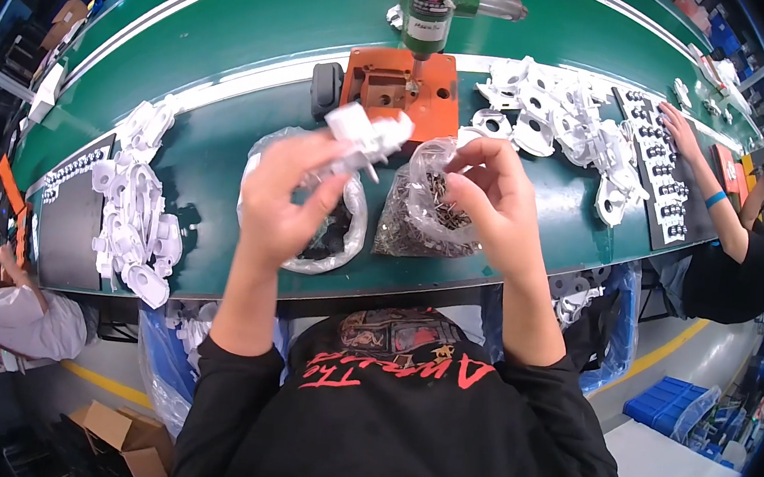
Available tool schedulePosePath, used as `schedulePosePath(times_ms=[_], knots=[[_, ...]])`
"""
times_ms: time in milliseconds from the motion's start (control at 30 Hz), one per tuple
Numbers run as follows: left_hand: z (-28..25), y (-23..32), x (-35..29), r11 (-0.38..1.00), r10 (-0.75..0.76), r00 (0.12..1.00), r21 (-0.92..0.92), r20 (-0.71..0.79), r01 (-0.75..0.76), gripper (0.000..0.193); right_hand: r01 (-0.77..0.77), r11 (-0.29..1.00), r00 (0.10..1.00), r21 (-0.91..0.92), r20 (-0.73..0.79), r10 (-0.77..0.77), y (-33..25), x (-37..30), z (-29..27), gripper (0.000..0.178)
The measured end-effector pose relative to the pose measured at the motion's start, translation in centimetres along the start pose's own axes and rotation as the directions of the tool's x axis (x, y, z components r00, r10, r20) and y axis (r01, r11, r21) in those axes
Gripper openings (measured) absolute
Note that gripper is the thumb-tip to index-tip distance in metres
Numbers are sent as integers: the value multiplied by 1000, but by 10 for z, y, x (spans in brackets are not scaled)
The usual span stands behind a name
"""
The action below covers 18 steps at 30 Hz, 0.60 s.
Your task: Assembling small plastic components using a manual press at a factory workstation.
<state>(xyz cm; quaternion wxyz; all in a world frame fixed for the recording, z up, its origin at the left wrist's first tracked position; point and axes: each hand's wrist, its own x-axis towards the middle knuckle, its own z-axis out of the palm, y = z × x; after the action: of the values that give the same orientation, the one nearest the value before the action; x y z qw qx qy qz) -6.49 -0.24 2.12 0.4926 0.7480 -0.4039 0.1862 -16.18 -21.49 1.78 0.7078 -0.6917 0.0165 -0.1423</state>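
My left hand (286, 193) grips a white plastic part (367, 136) and holds it up in front of the orange fixture. The part has a thin post pointing down and looks slightly blurred. Over the mouth of a clear bag of small metal screws or pins (421, 222), my right hand (496, 199) hovers with its fingers bent. A gap shows between thumb and forefinger, and nothing is visible in it. Below my left hand sits a second clear bag (351, 245) with dark contents, partly hidden by that hand.
A green press tool (428, 6) stands above the orange fixture (432, 118). White plastic parts are piled left (136, 227) and right (553, 112) on the green table (210, 239). A co-worker's hand (682, 130) touches a board of small black-and-white pieces (660, 179). Another person (29, 318) sits far left.
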Motion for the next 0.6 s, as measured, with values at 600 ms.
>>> schedulePosePath(times_ms=[600], knots=[[69,-136,56,955,110,889,200,444,-218,19,205,814,969,-543,231,-89,21,-11,-8,25]])
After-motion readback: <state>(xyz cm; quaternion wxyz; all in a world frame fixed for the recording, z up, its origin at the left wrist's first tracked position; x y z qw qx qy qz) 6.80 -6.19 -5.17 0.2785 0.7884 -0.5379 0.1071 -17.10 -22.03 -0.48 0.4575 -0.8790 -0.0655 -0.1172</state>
